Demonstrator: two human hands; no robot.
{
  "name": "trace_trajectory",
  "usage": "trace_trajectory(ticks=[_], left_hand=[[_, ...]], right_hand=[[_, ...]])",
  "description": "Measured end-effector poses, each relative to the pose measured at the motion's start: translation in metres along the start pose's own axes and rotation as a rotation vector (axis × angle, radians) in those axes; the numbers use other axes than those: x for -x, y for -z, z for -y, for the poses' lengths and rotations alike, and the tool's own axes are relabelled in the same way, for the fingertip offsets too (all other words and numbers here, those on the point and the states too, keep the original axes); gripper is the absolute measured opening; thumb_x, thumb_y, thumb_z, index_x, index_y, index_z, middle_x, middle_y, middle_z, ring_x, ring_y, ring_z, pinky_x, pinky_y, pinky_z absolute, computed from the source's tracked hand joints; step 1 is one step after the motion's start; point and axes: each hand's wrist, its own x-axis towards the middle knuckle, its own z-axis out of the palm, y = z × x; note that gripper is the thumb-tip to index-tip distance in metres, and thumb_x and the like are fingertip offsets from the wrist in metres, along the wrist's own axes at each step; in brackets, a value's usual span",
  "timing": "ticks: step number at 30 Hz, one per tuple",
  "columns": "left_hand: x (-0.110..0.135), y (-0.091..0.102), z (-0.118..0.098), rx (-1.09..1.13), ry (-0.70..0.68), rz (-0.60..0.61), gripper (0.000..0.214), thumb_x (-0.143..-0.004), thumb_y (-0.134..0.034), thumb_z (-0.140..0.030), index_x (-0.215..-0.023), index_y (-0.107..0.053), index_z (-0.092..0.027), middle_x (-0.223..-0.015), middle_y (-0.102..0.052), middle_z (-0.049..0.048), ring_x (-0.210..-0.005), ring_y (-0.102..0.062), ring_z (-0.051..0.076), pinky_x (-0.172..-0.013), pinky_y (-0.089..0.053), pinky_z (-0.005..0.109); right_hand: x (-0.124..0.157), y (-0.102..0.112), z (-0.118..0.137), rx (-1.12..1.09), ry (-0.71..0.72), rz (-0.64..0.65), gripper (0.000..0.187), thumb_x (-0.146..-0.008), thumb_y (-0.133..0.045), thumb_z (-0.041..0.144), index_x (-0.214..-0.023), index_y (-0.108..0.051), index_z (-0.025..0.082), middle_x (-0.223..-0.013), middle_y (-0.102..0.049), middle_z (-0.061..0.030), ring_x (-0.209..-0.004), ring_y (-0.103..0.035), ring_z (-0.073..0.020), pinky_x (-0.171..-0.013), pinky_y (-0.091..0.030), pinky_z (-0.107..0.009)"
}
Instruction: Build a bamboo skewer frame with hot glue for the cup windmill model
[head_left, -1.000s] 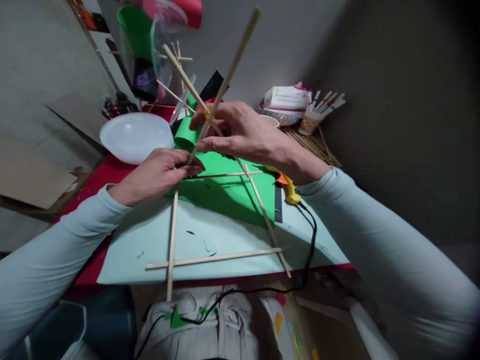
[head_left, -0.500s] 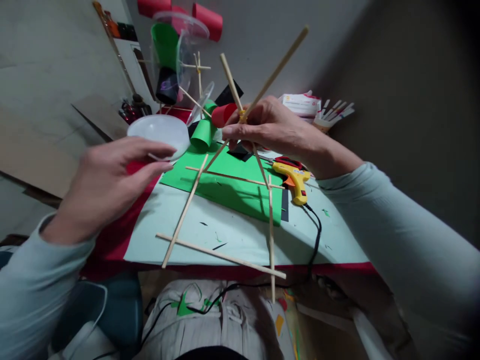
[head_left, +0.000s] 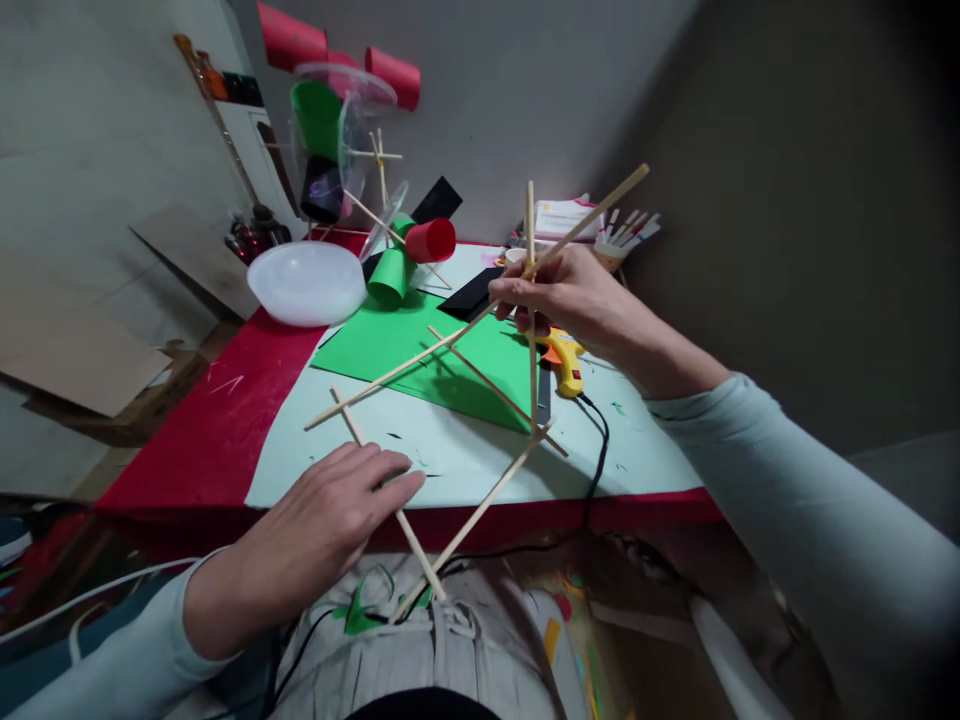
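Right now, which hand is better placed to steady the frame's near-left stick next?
Left hand, probably: it covers part of that stick, while the right hand is occupied, holding the frame near its yellow tie.

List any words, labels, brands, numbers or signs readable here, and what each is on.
No text can be read.
White box: printed marks, too small and blurred.
Yellow glue gun: any label too small to make out.
Red cloth: pale strokes, no clear character.
Wooden stick frame: no lettering visible.
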Motion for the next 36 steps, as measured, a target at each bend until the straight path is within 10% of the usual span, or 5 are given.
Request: trace_trajectory(ticks=[16, 27, 36], left_hand=[[0.02, 0.011, 0.027, 0.156, 0.067, 0.052, 0.06, -0.073, -0.044, 0.009, -0.119, -0.063, -0.025, -0.119, -0.066, 0.0068, -0.109, -0.062, 0.021, -0.09, -0.055, 0.031], [0.0, 0.007, 0.034, 0.077, -0.066, 0.004, 0.035, -0.092, -0.041, 0.002, -0.106, -0.062, -0.022, -0.102, -0.064, 0.0035, -0.095, -0.054, 0.018, -0.083, -0.044, 0.028], [0.003, 0.006, -0.008, 0.014, -0.005, -0.123, 0.038, -0.088, -0.039, 0.005, -0.112, -0.059, -0.017, -0.104, -0.06, 0.0081, -0.1, -0.05, 0.023, -0.089, -0.041, 0.04]], right_hand=[[0.043, -0.011, 0.007, 0.033, -0.034, -0.117, 0.025, -0.09, -0.066, 0.031, -0.071, -0.059, 0.017, -0.06, -0.054, 0.0014, -0.048, -0.051, -0.009, -0.042, -0.042, -0.024], [0.029, -0.009, 0.002, 0.074, -0.009, -0.053, 0.025, -0.092, -0.065, 0.038, -0.081, -0.066, 0.015, -0.066, -0.059, -0.0002, -0.049, -0.052, -0.0095, -0.044, -0.04, -0.025], [-0.016, -0.005, 0.014, -0.112, 0.14, 0.074, 0.032, -0.091, -0.07, 0.043, -0.08, -0.07, 0.013, -0.069, -0.061, -0.0013, -0.056, -0.045, -0.0088, -0.049, -0.034, -0.025]])
